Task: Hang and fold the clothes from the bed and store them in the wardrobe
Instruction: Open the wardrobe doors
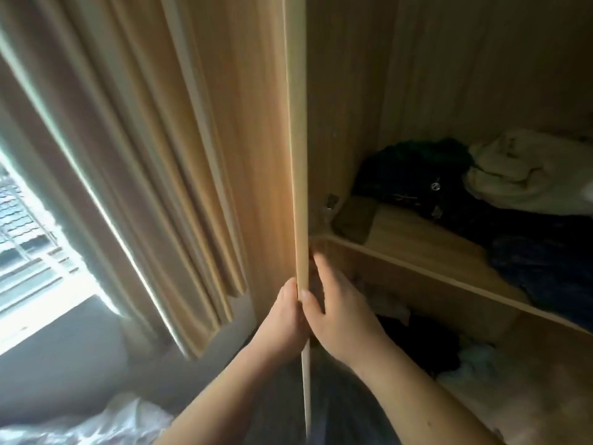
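Note:
The light wood wardrobe door (298,139) stands edge-on in front of me. My left hand (284,319) grips its outer side, thumb on the edge. My right hand (333,313) holds the inner side, fingers reaching behind the door edge. Inside the open wardrobe, a shelf (426,252) carries dark clothes (417,178), a cream garment (526,178) and blue denim (542,261). The compartment below holds more dark clothes (426,342) and something pale (475,364).
Beige curtains (134,149) hang at the left beside a bright window (29,239). A crumpled pale sheet or plastic (106,422) lies at the bottom left. A flat dark object (356,220) lies on the shelf near the door hinge (332,202).

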Tool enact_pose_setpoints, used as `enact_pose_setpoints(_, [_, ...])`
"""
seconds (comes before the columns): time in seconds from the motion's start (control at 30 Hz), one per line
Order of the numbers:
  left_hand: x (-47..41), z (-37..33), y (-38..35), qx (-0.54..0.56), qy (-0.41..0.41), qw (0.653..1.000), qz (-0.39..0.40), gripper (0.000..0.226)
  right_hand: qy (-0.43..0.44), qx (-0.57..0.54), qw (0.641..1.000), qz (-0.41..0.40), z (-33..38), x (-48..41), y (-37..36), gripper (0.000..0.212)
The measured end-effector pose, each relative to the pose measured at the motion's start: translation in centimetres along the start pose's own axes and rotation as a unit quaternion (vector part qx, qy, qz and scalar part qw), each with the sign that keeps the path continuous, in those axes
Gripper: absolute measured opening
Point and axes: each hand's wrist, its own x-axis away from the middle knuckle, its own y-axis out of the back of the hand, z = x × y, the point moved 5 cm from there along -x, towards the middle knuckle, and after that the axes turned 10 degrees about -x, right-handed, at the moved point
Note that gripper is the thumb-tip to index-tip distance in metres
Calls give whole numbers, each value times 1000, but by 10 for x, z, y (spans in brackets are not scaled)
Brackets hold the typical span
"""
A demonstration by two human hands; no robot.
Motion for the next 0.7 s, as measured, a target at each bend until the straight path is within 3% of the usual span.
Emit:
enact_pose_setpoints(0.07, [7,4,31,30,-10,999,-10,22,23,20,999,41,10,-2,-16,58])
enact_pose_setpoints(0.2, [27,12,73,12,-18,1000,-23,44,-8,77,995,67,7,3,-20,63])
enact_pose_setpoints(0.33, [39,47,88,-34,146,988,-34,65,-75,154,984,54,-9,20,-4,66])
enact_pose_setpoints(0.4, [53,56,85,-59,180,981,-39,64,-106,174,978,37,-13,34,1,66])
enact_pose_setpoints(0.47, [72,55,74,-116,144,983,-17,69,-136,186,973,16,-14,54,2,65])
enact_pose_setpoints(0.53, [93,47,57,-191,79,977,57,80,-168,194,966,-9,-13,79,1,65])
enact_pose_setpoints(0.7, [137,16,17,-275,-95,948,128,74,-242,227,939,-88,-3,169,5,64])
